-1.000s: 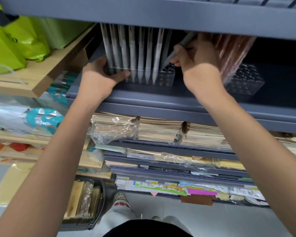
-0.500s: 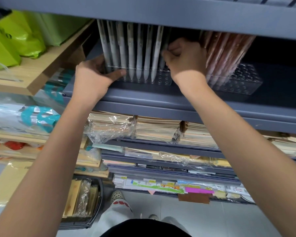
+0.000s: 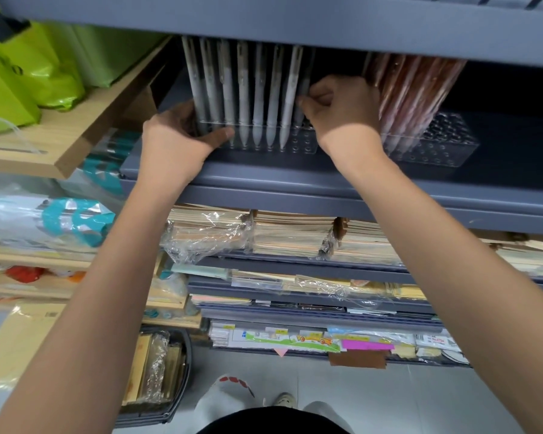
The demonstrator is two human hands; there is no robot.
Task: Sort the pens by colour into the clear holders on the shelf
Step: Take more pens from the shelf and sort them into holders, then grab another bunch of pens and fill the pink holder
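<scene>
Grey pen (image 3: 305, 78) now upright, pinched in right grip (image 3: 339, 111); left grip (image 3: 176, 139) clasps holder (image 3: 295, 143) edge.

We wore a black top (image 3: 273, 423), pale grey trousers (image 3: 212, 407) and light shoes (image 3: 284, 400), red patches on the left; our forearms (image 3: 107, 292), left hand (image 3: 176, 142) and right hand (image 3: 342, 111) were bare.

Swung grey pen (image 3: 305, 86) from tilted to upright w/ right hand (image 3: 342, 111), seated it in clear holder (image 3: 306, 145) at row's right end; hand now lower.
</scene>
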